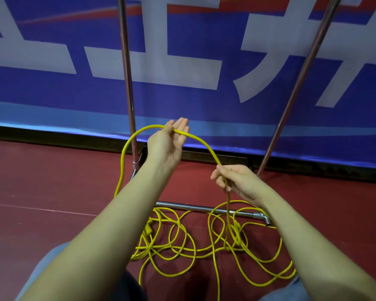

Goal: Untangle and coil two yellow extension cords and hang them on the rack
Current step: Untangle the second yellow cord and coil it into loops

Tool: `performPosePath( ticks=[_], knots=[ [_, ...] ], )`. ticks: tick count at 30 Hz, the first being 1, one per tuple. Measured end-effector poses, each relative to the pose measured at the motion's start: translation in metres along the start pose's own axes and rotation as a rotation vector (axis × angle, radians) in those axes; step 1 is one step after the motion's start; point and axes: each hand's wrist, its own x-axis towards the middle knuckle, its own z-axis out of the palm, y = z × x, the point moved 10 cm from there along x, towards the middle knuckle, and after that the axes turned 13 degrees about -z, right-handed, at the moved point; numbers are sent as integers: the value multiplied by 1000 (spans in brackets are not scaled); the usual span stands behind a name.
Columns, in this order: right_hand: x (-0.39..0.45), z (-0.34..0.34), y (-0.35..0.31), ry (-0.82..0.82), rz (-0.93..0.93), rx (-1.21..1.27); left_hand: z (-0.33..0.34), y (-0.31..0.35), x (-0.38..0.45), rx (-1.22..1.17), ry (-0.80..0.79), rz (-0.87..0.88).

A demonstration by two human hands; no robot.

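A tangle of yellow extension cord (182, 242) lies on the red floor between my knees, in front of the metal rack's base bar (195, 207). My left hand (169, 142) is raised palm up, thumb pinching a loop of yellow cord (126, 153) that arches over the palm and drops down on the left. My right hand (234, 179) is lower and to the right, fingers curled round the same cord where it runs down into the pile. A yellow plug (149, 228) sits in the pile's left part.
Two chrome rack uprights (127, 72) (300, 83) rise from the base toward the top of the view. Behind them hangs a blue banner (52, 90) with large white characters. My knees in jeans (50, 263) are at the bottom edge.
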Motion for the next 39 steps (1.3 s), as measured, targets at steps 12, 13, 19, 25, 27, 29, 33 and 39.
performPosePath(
  ticks=[12,13,19,25,27,29,33,39],
  knots=[
    [-1,16,-27,0,-31,145,37,-27,-21,380,-252,122],
    [-1,19,-28,-27,-32,170,35,-25,-19,333,-233,120],
    [-1,20,-5,-106,5,36,32,8,-18,27,-177,91],
    [1,11,-7,-35,-30,-24,20,12,-12,70,-123,93],
    [2,12,-18,-3,-63,44,24,-6,-13,257,-149,54],
    [3,9,-31,42,-98,135,27,-23,-13,362,-194,10],
    [3,13,-45,16,-114,205,28,-30,-16,357,-224,14],
    [0,17,-13,-97,27,82,27,5,-13,158,-178,93]
  ],
)
